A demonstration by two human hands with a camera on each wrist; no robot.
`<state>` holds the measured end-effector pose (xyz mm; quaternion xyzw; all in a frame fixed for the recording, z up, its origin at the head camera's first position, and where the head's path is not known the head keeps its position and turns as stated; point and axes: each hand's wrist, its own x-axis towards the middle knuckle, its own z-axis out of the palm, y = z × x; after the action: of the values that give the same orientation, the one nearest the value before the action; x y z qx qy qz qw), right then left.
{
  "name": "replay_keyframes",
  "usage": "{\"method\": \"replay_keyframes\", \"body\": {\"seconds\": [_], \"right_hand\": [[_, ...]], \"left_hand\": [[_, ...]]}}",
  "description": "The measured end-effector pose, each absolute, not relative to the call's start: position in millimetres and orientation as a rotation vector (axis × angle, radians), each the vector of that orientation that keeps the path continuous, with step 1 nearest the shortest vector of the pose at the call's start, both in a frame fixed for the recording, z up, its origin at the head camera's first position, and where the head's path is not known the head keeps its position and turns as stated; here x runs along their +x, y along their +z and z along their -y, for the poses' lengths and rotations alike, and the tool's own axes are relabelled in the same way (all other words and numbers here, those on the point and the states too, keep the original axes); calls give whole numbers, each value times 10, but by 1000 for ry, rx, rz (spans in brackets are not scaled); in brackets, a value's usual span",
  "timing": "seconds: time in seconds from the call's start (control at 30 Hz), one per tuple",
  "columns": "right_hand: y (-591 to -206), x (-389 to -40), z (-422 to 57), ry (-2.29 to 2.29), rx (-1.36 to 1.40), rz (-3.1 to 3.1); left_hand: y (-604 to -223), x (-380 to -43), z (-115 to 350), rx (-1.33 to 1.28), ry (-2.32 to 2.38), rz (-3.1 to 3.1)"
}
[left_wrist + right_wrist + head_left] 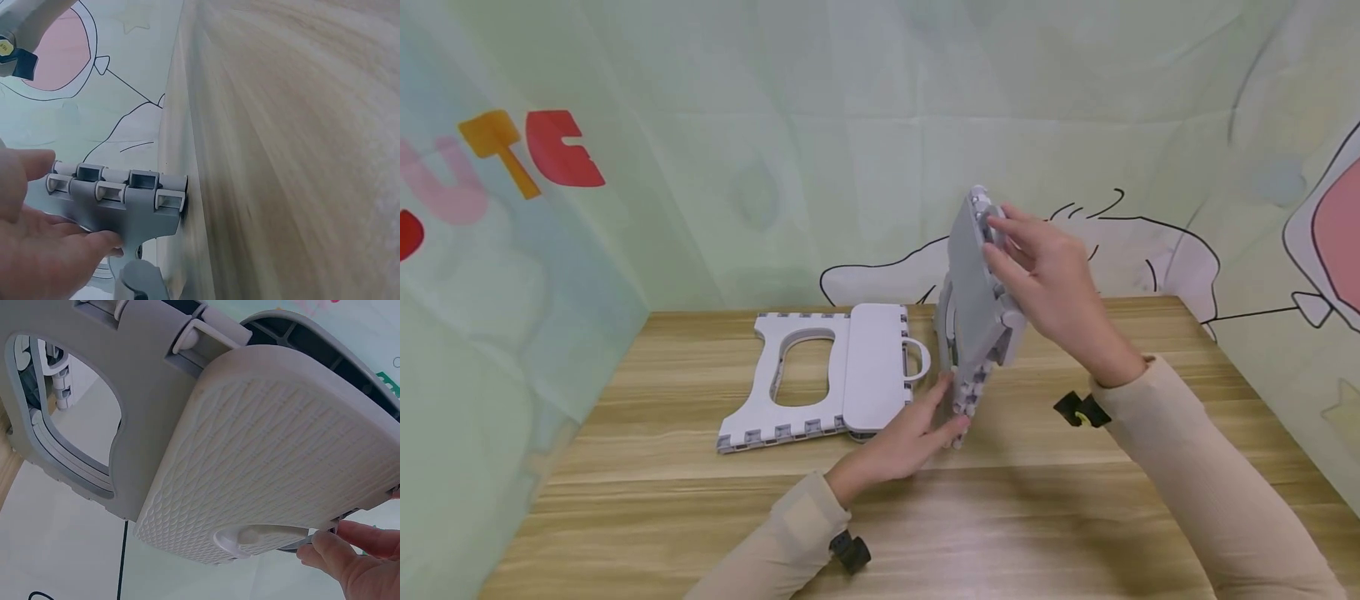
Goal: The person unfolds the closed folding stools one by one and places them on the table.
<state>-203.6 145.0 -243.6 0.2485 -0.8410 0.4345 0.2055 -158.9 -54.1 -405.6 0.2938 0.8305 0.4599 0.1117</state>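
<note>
A grey-white folding step stool (pixel 973 287) stands on edge, its seat and legs partly folded together. My left hand (pixel 910 437) pinches the lower leg edge between thumb and fingers; the left wrist view shows the hinged bar of the leg (pixel 119 187) beside them. With its fingertips, my right hand (pixel 1056 275) grips the top edge of the seat. In the right wrist view the textured seat (pixel 281 437) fills the middle, with the right fingers at its edge near the handle opening. A second folding stool (pixel 876 367) lies folded flat to the left.
The wood-grain table (pixel 700 517) carries both stools. A cloth backdrop (pixel 775 208) with cartoon prints hangs behind the table and along its sides. The flat stool's loop handle (pixel 925 358) points right, towards the held stool. Black wrist mounts are strapped to both sleeves.
</note>
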Motion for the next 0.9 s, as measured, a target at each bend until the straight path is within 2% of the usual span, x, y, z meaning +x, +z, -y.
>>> {"method": "replay_keyframes", "body": {"seconds": [0.27, 0.73, 0.9], "right_hand": [[-2417, -2060, -1398, 1146, 704, 2420], [-2411, -2065, -1298, 1131, 729, 2438], [-2412, -2076, -1277, 1129, 741, 2437]], "left_hand": [[-4039, -1593, 540, 820, 1416, -2459], [-4068, -1682, 467, 828, 1900, -2313], [-4065, -1682, 445, 837, 1920, -2325]]}}
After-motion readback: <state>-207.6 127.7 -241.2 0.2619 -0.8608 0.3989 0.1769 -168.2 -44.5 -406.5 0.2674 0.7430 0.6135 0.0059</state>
